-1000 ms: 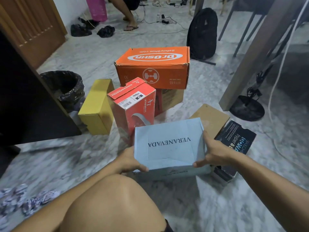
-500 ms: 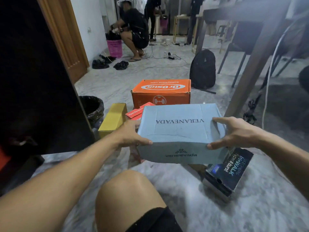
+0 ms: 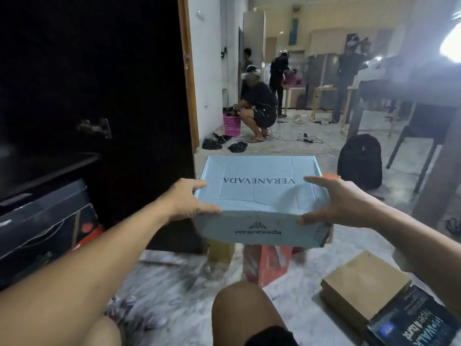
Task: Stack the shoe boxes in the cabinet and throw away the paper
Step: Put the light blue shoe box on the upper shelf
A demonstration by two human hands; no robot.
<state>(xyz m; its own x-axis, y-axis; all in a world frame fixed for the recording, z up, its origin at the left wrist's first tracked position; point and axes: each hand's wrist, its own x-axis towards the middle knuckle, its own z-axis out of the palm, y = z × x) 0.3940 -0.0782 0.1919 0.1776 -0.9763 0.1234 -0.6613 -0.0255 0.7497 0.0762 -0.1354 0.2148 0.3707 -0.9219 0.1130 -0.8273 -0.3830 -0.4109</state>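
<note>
A light blue shoe box [image 3: 259,198] marked VERANEVADA hangs in the air in front of me, lid up. My left hand [image 3: 189,201] grips its left end and my right hand [image 3: 334,203] grips its right end, thumbs on the near side. The dark cabinet [image 3: 99,96] stands open at the left, with a black box [image 3: 42,226] on a lower shelf. Below the lifted box on the floor show part of a red box [image 3: 269,263] and a yellow box [image 3: 220,250]. A brown box [image 3: 361,283] and a dark blue box [image 3: 414,320] lie at the lower right.
My bent knee [image 3: 239,310] is at the bottom centre on the marble floor. A black backpack [image 3: 359,161] stands by a table leg [image 3: 439,176] on the right. A person [image 3: 259,108] squats by a pink bin [image 3: 232,124] further back; others stand behind.
Both hands have lifted the blue box up from the floor, and my view has swung up and left toward the open cabinet. The floor boxes have dropped below the lifted box.
</note>
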